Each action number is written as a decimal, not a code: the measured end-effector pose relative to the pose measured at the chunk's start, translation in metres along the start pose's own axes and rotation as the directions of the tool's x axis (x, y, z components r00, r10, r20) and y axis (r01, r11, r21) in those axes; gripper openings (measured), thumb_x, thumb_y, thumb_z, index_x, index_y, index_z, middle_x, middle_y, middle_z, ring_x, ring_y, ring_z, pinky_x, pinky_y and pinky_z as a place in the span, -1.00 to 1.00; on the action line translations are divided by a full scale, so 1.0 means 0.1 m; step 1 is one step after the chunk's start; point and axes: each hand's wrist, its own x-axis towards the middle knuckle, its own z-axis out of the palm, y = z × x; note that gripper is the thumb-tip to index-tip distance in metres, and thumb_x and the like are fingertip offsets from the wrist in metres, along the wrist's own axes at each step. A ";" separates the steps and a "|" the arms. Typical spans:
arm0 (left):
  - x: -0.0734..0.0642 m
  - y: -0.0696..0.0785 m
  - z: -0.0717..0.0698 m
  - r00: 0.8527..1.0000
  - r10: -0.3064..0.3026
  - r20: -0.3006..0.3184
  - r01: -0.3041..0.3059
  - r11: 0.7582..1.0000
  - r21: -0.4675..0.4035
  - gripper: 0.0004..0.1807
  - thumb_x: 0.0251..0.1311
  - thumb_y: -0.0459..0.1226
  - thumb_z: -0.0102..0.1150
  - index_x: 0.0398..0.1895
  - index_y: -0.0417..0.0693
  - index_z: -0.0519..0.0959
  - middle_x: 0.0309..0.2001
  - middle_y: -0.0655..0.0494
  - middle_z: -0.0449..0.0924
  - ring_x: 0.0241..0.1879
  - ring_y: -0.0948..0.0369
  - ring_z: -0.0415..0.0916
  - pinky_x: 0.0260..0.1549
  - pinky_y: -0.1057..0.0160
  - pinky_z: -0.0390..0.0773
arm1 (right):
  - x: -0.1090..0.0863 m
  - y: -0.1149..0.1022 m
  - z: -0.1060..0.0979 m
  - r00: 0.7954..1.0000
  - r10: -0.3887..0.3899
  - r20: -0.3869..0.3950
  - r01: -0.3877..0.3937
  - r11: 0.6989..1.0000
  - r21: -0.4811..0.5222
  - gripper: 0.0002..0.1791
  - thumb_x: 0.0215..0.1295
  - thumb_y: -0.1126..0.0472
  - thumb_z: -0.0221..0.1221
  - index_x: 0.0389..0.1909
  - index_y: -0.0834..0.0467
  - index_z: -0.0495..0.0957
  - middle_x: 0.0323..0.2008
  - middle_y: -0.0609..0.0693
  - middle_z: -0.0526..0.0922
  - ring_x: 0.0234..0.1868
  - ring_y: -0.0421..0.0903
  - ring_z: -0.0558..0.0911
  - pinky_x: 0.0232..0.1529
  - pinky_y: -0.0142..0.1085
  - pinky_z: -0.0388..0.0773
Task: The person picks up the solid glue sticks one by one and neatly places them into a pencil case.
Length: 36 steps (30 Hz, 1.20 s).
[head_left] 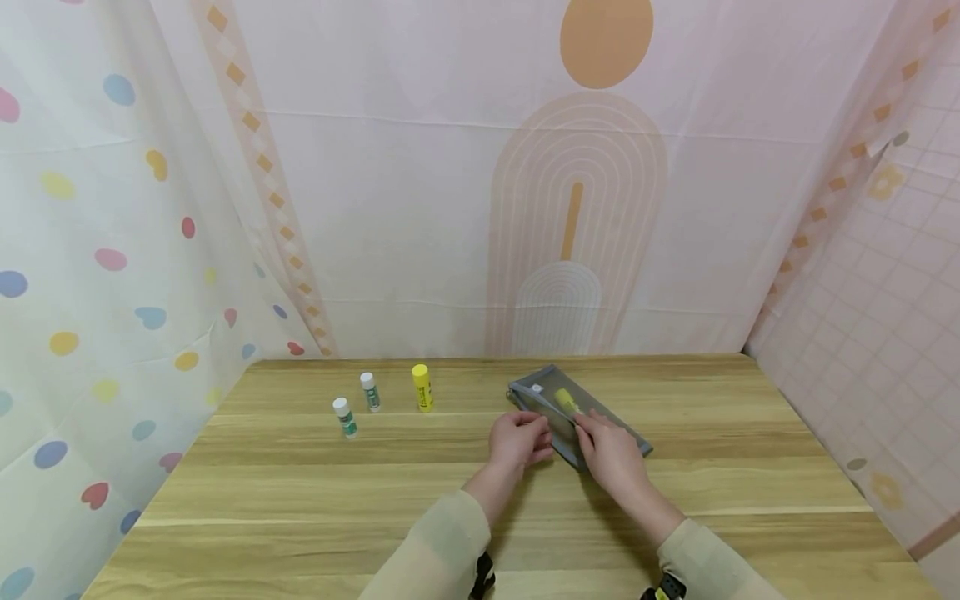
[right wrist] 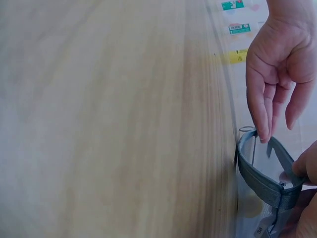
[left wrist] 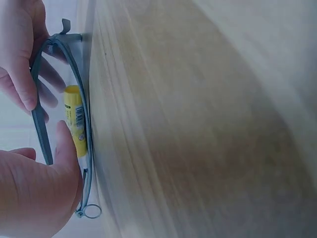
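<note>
A grey mesh zipper pouch (head_left: 551, 383) lies slanted on the table with its mouth spread apart. Inside it is a yellow glue stick (left wrist: 75, 119), visible through the opening in the left wrist view and through the mesh in the head view. My right hand (head_left: 613, 457) pinches the pouch's rim between thumb and fingers. At the other end of the mouth, near the zipper's ring (left wrist: 92, 211), my left hand (head_left: 516, 440) has its fingers extended and thumb apart, fingertips right at the rim (right wrist: 250, 136).
Left of the pouch stand a yellow glue stick (head_left: 423, 390) and two white-capped glue sticks with green labels, one farther back (head_left: 371, 393) and one nearer (head_left: 345, 419). The wooden table (head_left: 300, 517) ends at a patterned curtain (head_left: 420, 208) behind.
</note>
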 end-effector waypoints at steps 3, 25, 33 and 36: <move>0.00 -0.01 0.01 1.000 0.006 -0.004 -0.006 1.000 0.015 -0.81 0.24 -0.45 0.21 -0.12 -0.39 0.55 -0.30 -0.18 0.65 -0.47 0.22 0.59 -0.49 0.22 0.72 | 0.00 0.00 0.00 1.000 -0.002 0.003 0.002 1.000 -0.002 -0.78 0.34 0.34 0.21 -0.04 0.30 0.68 -0.05 0.35 0.66 0.04 0.27 0.63 -0.01 0.15 0.60; -0.03 -0.03 -0.09 0.999 0.027 0.018 -0.027 0.999 -0.028 -0.79 0.25 -0.46 0.17 -0.09 -0.42 0.51 -0.25 -0.27 0.66 -0.52 0.26 0.57 -0.52 0.22 0.72 | -0.01 0.02 0.04 0.999 -0.033 -0.011 0.034 0.999 0.005 -0.78 0.32 0.36 0.23 -0.06 0.33 0.67 -0.02 0.39 0.63 -0.02 0.38 0.62 -0.02 0.17 0.60; -0.03 0.00 -0.15 0.999 0.035 -0.004 -0.035 0.999 -0.019 -0.77 0.21 -0.46 0.20 -0.09 -0.42 0.53 -0.30 -0.20 0.67 -0.51 0.25 0.57 -0.49 0.21 0.72 | -0.01 0.02 0.04 0.999 -0.033 -0.003 0.033 0.999 0.011 -0.77 0.33 0.36 0.22 -0.04 0.35 0.67 -0.02 0.40 0.62 -0.01 0.38 0.61 -0.01 0.18 0.59; -0.02 0.00 -0.18 0.997 0.076 -0.025 -0.075 0.996 0.037 -0.76 0.17 -0.46 0.22 -0.11 -0.42 0.55 -0.36 -0.08 0.66 -0.48 0.21 0.60 -0.48 0.21 0.72 | -0.01 0.02 0.05 0.999 -0.032 -0.003 0.032 0.999 0.007 -0.77 0.33 0.35 0.22 -0.04 0.34 0.67 -0.02 0.40 0.62 0.00 0.37 0.61 0.00 0.17 0.59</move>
